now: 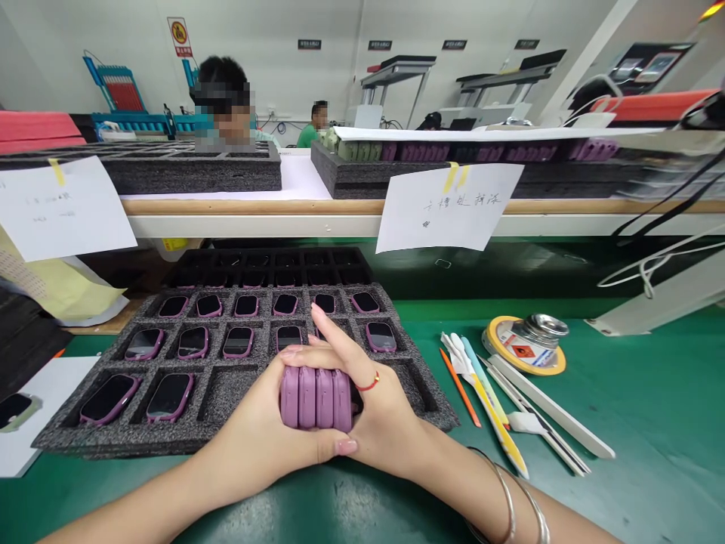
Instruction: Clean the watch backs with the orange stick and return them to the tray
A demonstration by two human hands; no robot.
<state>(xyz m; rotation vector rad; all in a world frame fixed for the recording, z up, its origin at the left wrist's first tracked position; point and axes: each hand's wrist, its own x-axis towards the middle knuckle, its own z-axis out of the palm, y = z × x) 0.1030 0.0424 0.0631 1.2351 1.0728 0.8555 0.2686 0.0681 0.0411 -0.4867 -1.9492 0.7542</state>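
Observation:
A row of several purple smartwatch cases [316,398], pressed side by side with their edges toward me, is held between both hands over the front of the foam tray [226,385]. My left hand [257,423] wraps the row from the left, its thumb running along the underside and its fingers over the top. From the right, my right hand [382,397] closes around the same row, with one finger pointing up and away. In the tray's pockets lie purple watches with dark screens, such as the front-left watch [110,399]. My hands hide some of the pockets.
On the right lie an orange stick [460,387], a yellow-handled brush [501,423], tweezers [544,415], a white strip [552,404] and a tape roll [498,355] around a metal can [541,330]. A shelf [254,224] crosses behind, with a paper note [447,211]. Other people sit beyond.

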